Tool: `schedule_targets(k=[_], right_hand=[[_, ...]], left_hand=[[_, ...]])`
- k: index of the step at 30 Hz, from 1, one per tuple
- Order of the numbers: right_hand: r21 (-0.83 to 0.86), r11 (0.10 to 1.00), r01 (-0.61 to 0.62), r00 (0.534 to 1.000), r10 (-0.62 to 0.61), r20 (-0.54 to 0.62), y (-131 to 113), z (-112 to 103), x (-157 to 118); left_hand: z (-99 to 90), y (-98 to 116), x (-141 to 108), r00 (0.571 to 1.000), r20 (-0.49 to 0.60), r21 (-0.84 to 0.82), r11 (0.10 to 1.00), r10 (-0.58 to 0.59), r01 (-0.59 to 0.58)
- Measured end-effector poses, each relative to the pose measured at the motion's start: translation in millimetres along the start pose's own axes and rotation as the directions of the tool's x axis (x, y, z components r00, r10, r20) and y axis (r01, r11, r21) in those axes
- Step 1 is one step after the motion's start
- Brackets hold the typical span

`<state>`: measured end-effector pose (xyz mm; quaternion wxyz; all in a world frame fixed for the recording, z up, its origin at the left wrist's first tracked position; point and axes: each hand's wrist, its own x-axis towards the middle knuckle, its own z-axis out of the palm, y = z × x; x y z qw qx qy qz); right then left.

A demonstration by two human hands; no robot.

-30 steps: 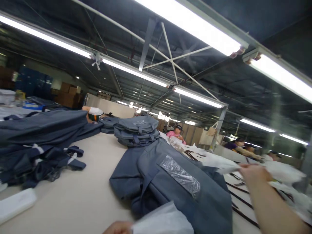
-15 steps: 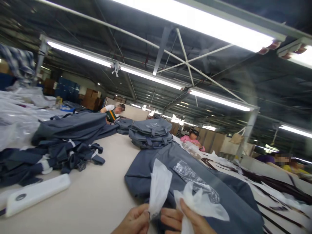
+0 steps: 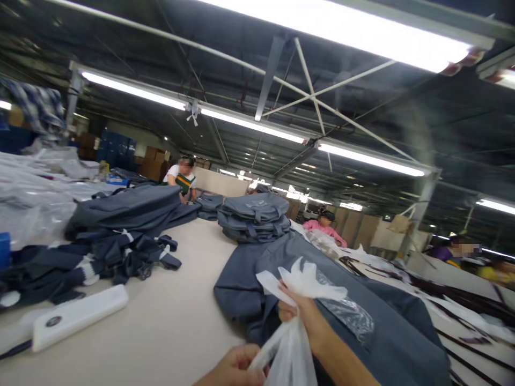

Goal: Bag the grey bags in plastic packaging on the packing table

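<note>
At the bottom centre, my left hand (image 3: 241, 366) pinches a strip of thin white plastic. My right hand (image 3: 300, 316), a little higher and to the right, is closed round the gathered neck of the white plastic bag (image 3: 293, 356). White ends fan out above the right fist and the rest hangs below it. Beneath and behind my hands lies a large dark blue-grey fabric bag (image 3: 386, 327) with a clear plastic piece (image 3: 348, 316) on it.
Folded blue-grey bags (image 3: 253, 212) are stacked behind. Dark straps (image 3: 140, 257) with white ties and a white device (image 3: 80, 316) lie left. Dark strips (image 3: 470, 295) lie right. A person (image 3: 183, 177) works at the far side; others are farther right.
My right hand has moved up and left, and the white plastic now hangs below it. My left hand has shifted slightly lower. The far person in white stands more upright.
</note>
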<state>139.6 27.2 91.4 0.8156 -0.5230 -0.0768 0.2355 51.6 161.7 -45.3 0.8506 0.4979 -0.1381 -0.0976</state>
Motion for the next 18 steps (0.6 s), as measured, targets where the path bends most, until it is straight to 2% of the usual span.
schedule_targets(k=[2,4,7,11,15,17,18], right_hand=[[-0.002,1.000,-0.022,0.995,0.022,0.098,-22,-2,3],[-0.079,0.997,-0.020,0.984,0.034,0.175,-44,-7,3],[-0.181,0.983,0.021,0.975,0.020,0.219,-69,-14,2],[-0.146,0.984,0.106,0.990,-0.091,0.110,-80,-15,13],[-0.116,0.969,0.219,0.974,-0.223,-0.024,-86,-11,33],[-0.117,0.951,0.287,0.955,-0.294,-0.049,-107,-12,33],[-0.123,0.940,0.318,0.945,-0.325,-0.044,-124,-15,29]], left_hand=[[5.5,7,-7,1.000,-0.006,-0.116,0.993,-0.014,0.013],[10.6,10,-12,0.999,0.029,-0.192,0.981,-0.016,0.021],[12.8,6,-10,0.996,0.089,-0.191,0.982,0.006,0.011],[8.2,-11,6,0.992,0.127,-0.003,1.000,-0.018,0.019],[6.6,-29,19,0.993,0.112,0.011,1.000,-0.025,0.024],[6.1,-36,16,0.995,0.087,0.050,0.998,-0.048,0.043],[5.2,-38,13,0.995,0.082,0.076,0.995,-0.064,0.058]])
